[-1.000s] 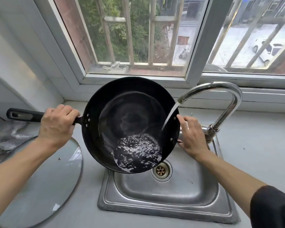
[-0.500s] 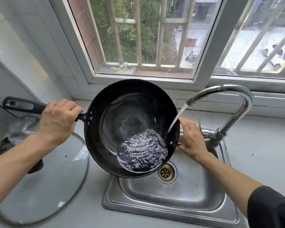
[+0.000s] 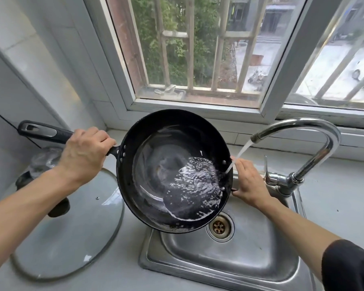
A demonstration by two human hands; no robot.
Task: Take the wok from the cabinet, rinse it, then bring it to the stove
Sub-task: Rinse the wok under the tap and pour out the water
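On the counter at far left, a glass lid (image 3: 72,234) is lying flat beside the sink (image 3: 229,267). Next to it, the left hand (image 3: 83,157) is clenching the black handle of the wok (image 3: 156,164), fingers wrapped fully round it. That wok is hanging over the steel basin, its handle pointing left and slightly away, its long axis running left to right. It is tilting toward the near right, so a pool of rippling water (image 3: 192,190) is gathering low in the bowl above the drain (image 3: 219,226). Across the rim, the right hand (image 3: 248,183) is gripping the small helper handle, thumb curled beneath. A thin stream is falling from the curved faucet (image 3: 315,141) over the wok's right edge.
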